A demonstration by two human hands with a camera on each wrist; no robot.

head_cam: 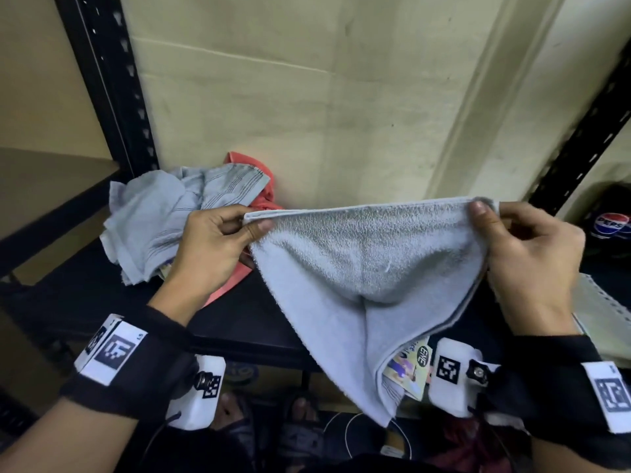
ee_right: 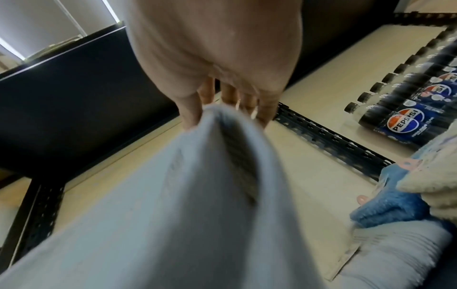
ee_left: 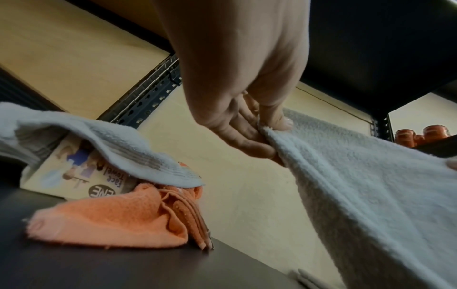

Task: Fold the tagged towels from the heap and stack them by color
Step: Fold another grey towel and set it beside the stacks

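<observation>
I hold a light grey-blue towel [head_cam: 362, 268] stretched in the air above the black shelf [head_cam: 259, 322]. My left hand [head_cam: 218, 240] pinches its left top corner, and my right hand [head_cam: 526, 247] pinches the right top corner. The towel [ee_left: 358, 176] sags in the middle and hangs to a point, with a printed paper tag [head_cam: 409, 370] at its lower edge. Behind my left hand lies the heap: a crumpled grey towel [head_cam: 153, 213] over an orange one [head_cam: 239, 278]. In the left wrist view the orange towel [ee_left: 118, 219] lies under a grey one with a tag [ee_left: 81, 172].
Black slotted uprights [head_cam: 112, 83] stand at both sides of the shelf, against a cream wall. Pepsi bottles [ee_right: 405, 117] lie on the shelf to the right. A pale folded towel stack [head_cam: 607, 319] sits at the right edge. Feet in sandals show below the shelf.
</observation>
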